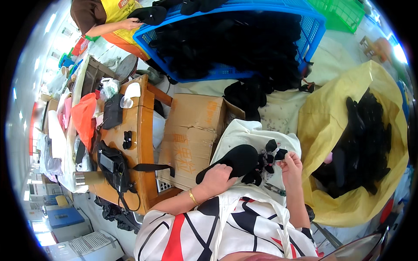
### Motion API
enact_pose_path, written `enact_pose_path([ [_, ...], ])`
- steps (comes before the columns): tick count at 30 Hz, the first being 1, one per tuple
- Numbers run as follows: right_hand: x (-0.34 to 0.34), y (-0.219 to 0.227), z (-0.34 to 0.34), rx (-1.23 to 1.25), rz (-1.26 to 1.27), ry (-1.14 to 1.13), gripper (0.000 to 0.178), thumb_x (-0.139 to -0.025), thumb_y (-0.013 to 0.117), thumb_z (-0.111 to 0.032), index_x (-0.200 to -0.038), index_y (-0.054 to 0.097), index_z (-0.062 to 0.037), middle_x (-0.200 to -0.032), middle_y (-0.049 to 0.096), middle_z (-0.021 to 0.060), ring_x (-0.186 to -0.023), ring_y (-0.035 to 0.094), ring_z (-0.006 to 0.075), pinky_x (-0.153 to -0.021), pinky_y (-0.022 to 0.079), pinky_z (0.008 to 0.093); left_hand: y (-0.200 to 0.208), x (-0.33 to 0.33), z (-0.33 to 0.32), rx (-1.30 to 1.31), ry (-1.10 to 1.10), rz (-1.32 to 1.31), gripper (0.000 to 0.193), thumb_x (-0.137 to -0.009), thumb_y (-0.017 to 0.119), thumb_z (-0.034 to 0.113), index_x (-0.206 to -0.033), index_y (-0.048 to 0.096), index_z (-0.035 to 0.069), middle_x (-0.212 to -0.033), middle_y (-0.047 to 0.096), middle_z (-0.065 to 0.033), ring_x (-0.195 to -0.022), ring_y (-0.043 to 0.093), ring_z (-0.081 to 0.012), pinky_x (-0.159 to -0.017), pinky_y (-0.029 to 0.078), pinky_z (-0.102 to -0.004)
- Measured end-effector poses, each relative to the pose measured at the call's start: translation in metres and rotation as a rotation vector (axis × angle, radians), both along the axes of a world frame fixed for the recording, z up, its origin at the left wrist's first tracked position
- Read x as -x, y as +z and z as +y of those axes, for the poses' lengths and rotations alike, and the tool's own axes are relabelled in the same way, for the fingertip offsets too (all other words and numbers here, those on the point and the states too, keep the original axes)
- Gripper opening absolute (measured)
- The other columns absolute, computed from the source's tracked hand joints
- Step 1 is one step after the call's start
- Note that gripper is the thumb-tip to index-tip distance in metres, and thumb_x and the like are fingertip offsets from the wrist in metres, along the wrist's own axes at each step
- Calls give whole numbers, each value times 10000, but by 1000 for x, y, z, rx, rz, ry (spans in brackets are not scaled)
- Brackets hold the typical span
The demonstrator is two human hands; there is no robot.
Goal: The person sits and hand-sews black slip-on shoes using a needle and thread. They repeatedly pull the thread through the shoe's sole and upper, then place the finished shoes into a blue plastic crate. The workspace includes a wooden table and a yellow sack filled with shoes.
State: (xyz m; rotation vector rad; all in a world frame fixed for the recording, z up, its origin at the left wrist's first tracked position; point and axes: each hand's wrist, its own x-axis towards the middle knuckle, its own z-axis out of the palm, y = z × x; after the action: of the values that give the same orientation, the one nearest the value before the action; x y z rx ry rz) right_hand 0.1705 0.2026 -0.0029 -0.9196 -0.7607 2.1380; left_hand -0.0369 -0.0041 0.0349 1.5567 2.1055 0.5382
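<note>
My left hand (216, 179) is closed on a flat black shoe (238, 162), held over the white cloth (239, 130) on my lap. To the right, my right hand (291, 164) pinches a small black fabric bow (281, 154) between thumb and fingers. Several similar black bows (266, 162) lie loose on the cloth between my hands. Just below them rests a pair of small snips (274, 189) with dark handles. The underside of the shoe's near end is hidden by my left hand.
A large blue crate (320, 26) full of black shoes stands ahead, where another person's hand (130, 23) holds one. At right is a yellow sack (318, 117) of black shoes. A cardboard box (185, 139) and wooden table (135, 161) with a black bag (114, 167) stand left.
</note>
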Motion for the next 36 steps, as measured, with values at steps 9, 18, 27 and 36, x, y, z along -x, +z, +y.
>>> enact_pose_path([
  [9, 12, 2, -11, 0, -27, 38, 20, -968, 605, -73, -968, 610, -54, -795, 606, -5, -671, 585, 83, -728, 566, 303, -34, -15, 23, -49, 464, -1401, 217, -934, 673, 159, -1058, 548, 32, -1015, 574, -24, -947, 532, -105, -870, 442, -269],
  [18, 58, 19, -61, -177, -213, 291, 63, -969, 617, -90, -969, 607, -28, -850, 610, -13, -747, 578, 53, -714, 494, 217, -27, -33, 34, -256, 559, -1448, 227, -965, 666, 266, -988, 596, 51, -887, 567, 20, -844, 507, -47, -732, 430, -239],
  [27, 40, 7, -69, -614, -398, 497, 85, -956, 614, -64, -940, 643, 15, -787, 611, 13, -708, 560, 63, -632, 468, 228, -15, -28, 36, -335, 893, -1713, 308, -966, 631, 146, -1239, 624, 2, -1172, 686, -64, -1054, 642, -150, -943, 504, -307],
  [36, 40, 26, -41, -497, -393, 382, 140, -1001, 551, -77, -1120, 569, -6, -844, 639, 29, -780, 608, 95, -741, 506, 244, -15, -29, 46, -333, 734, -1365, 352, -965, 588, 140, -1263, 602, -46, -1232, 659, -106, -1109, 628, -198, -990, 485, -335],
])
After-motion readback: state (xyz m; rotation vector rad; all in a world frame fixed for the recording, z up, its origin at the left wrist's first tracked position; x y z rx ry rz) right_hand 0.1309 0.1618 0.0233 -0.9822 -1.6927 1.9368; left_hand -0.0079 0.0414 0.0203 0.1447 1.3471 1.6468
